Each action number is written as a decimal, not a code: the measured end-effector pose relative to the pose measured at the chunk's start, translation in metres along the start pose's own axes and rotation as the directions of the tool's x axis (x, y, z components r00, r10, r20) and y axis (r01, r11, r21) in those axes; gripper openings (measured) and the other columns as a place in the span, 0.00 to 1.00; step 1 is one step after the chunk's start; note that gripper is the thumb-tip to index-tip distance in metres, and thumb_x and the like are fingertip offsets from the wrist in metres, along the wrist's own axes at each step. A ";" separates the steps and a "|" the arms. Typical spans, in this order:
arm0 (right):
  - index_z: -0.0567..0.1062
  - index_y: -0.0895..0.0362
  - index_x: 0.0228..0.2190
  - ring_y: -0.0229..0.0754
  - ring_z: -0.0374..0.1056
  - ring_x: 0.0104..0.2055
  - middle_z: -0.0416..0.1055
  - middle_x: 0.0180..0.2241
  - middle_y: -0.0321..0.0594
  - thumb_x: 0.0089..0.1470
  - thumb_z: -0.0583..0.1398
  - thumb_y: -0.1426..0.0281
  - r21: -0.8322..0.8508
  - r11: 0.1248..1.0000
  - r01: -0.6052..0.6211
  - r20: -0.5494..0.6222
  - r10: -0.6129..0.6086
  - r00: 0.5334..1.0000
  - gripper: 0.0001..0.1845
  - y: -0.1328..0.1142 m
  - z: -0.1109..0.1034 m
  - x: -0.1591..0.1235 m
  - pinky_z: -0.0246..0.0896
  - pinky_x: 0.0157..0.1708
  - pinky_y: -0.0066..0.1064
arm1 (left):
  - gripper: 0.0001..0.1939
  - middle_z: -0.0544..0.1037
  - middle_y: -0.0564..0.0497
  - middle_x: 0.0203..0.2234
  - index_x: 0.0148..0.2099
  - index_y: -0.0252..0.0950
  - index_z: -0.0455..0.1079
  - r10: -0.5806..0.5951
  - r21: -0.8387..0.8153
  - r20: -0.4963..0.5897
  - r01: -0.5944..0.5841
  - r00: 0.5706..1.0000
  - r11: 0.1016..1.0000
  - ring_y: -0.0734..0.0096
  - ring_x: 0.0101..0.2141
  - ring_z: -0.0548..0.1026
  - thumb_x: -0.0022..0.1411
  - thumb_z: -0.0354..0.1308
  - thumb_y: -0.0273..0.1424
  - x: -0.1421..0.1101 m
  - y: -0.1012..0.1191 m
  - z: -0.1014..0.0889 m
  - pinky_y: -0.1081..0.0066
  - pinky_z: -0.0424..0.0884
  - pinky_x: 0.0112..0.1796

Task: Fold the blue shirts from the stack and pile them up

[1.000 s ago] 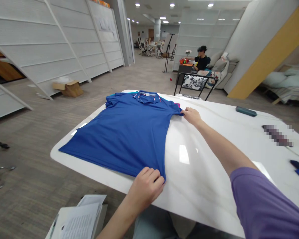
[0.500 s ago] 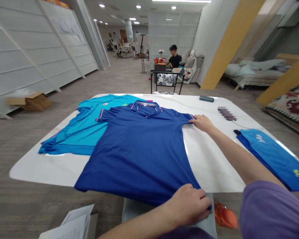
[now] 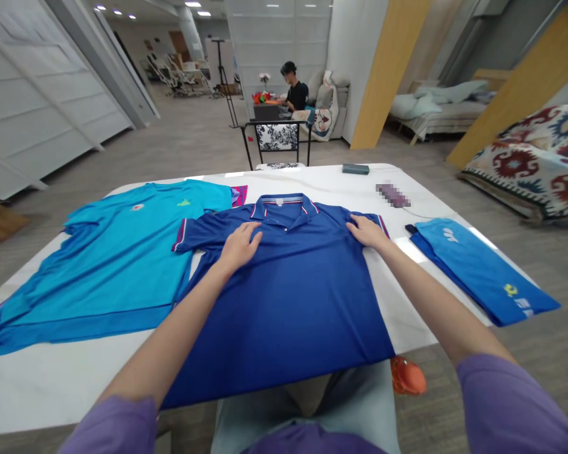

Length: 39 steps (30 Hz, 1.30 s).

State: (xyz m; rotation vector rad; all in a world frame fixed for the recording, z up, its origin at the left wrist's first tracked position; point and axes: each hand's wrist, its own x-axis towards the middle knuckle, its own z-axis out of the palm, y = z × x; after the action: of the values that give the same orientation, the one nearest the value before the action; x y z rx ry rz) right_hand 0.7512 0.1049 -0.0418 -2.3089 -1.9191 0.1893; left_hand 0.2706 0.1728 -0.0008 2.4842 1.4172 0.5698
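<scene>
- Left hand (image 3: 240, 246), right hand (image 3: 368, 231): fingers loosely spread, resting on dark-blue fabric polo shirt (image 3: 288, 296).
- Polo overlaps turquoise fabric shirt (image 3: 118, 258); folded blue cloth (image 3: 478, 261) lies right.

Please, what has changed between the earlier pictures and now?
The navy shirt moved right and toward the person, uncovering the teal shirt. The left hand released the navy hem and now rests near the collar; the right hand left the sleeve's edge for the shoulder. The dark case stayed on the table.
</scene>
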 end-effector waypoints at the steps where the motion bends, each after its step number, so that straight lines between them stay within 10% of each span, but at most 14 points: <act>1: 0.62 0.54 0.79 0.60 0.55 0.81 0.57 0.80 0.50 0.75 0.43 0.41 0.014 0.999 -0.030 0.005 0.030 1.000 0.46 -0.007 0.010 0.012 0.51 0.80 0.56 | 0.29 0.69 0.42 0.75 0.77 0.39 0.68 -0.035 0.040 0.030 0.034 0.999 0.999 0.52 0.74 0.67 0.83 0.47 0.43 0.025 -0.017 0.009 0.52 0.63 0.74; 5: 0.54 0.51 0.82 0.66 0.38 0.86 0.42 0.84 0.44 0.69 0.44 0.31 0.034 0.992 -0.118 -0.008 0.118 0.993 0.56 0.004 0.037 0.059 0.32 0.83 0.65 | 0.35 0.61 0.43 0.80 0.80 0.42 0.65 -0.096 0.108 0.143 0.080 0.985 0.991 0.41 0.80 0.55 0.81 0.50 0.51 0.108 -0.054 0.057 0.36 0.50 0.77; 11: 0.54 0.50 0.82 0.66 0.38 0.86 0.42 0.84 0.45 0.69 0.46 0.30 0.024 0.994 -0.106 -0.054 0.107 0.993 0.55 0.079 0.037 0.129 0.32 0.83 0.67 | 0.43 0.48 0.45 0.84 0.86 0.44 0.52 -0.043 0.119 0.214 0.018 0.976 0.993 0.39 0.82 0.43 0.81 0.42 0.60 0.213 -0.071 0.114 0.30 0.38 0.76; 16: 0.55 0.53 0.82 0.68 0.40 0.85 0.44 0.84 0.48 0.69 0.46 0.30 0.015 0.994 -0.112 -0.065 0.112 0.992 0.57 0.095 0.025 0.151 0.33 0.82 0.70 | 0.44 0.43 0.38 0.85 0.86 0.35 0.49 -0.028 0.112 0.313 -0.008 0.949 0.994 0.35 0.82 0.39 0.84 0.43 0.57 0.269 -0.063 0.114 0.34 0.32 0.75; 20: 0.57 0.58 0.81 0.65 0.46 0.84 0.50 0.82 0.52 0.73 0.44 0.35 -0.045 0.993 -0.108 -0.107 0.103 0.989 0.52 0.082 0.012 0.162 0.38 0.82 0.67 | 0.40 0.42 0.41 0.85 0.87 0.34 0.48 0.030 0.108 0.227 -0.056 0.973 0.993 0.45 0.83 0.37 0.86 0.41 0.51 0.266 -0.047 0.102 0.42 0.34 0.78; 25: 0.60 0.65 0.78 0.63 0.55 0.81 0.59 0.78 0.58 0.77 0.42 0.42 -0.044 0.999 0.014 -0.332 -0.028 0.943 0.48 0.037 -0.006 0.091 0.42 0.83 0.61 | 0.38 0.49 0.45 0.84 0.86 0.35 0.50 0.268 0.115 0.082 -0.277 0.960 0.954 0.52 0.83 0.43 0.85 0.43 0.49 0.127 -0.035 0.055 0.48 0.41 0.80; 32: 0.34 0.29 0.82 0.59 0.54 0.82 0.47 0.82 0.27 0.71 0.54 0.39 0.143 0.983 0.116 -0.123 -0.099 0.987 0.51 -0.014 0.021 -0.229 0.47 0.84 0.64 | 0.39 0.47 0.57 0.84 0.88 0.56 0.39 0.262 0.111 0.234 -0.294 0.936 0.949 0.52 0.82 0.48 0.83 0.49 0.47 -0.180 -0.046 -0.011 0.45 0.54 0.79; 35: 0.33 0.26 0.81 0.60 0.50 0.82 0.41 0.82 0.23 0.70 0.57 0.39 0.181 0.979 0.097 -0.116 -0.077 0.990 0.53 -0.017 0.041 -0.303 0.46 0.84 0.67 | 0.42 0.49 0.55 0.84 0.88 0.56 0.36 0.261 0.145 0.240 -0.300 0.935 0.943 0.50 0.82 0.49 0.82 0.52 0.48 -0.241 -0.035 -0.003 0.41 0.54 0.79; 39: 0.43 0.32 0.82 0.62 0.47 0.83 0.42 0.82 0.31 0.70 0.57 0.39 0.161 0.977 0.136 -0.087 -0.124 0.988 0.51 -0.001 0.041 -0.327 0.44 0.84 0.68 | 0.42 0.52 0.49 0.83 0.88 0.51 0.41 0.242 0.178 0.173 -0.272 0.955 0.946 0.48 0.82 0.50 0.82 0.51 0.49 -0.276 0.000 0.010 0.40 0.54 0.79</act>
State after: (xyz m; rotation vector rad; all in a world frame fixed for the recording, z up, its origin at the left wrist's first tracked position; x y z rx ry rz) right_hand 0.6838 -0.2152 -0.0784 -2.0472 -1.9290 0.2342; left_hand 0.1485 -0.0652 -0.0710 2.8296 1.1524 0.2886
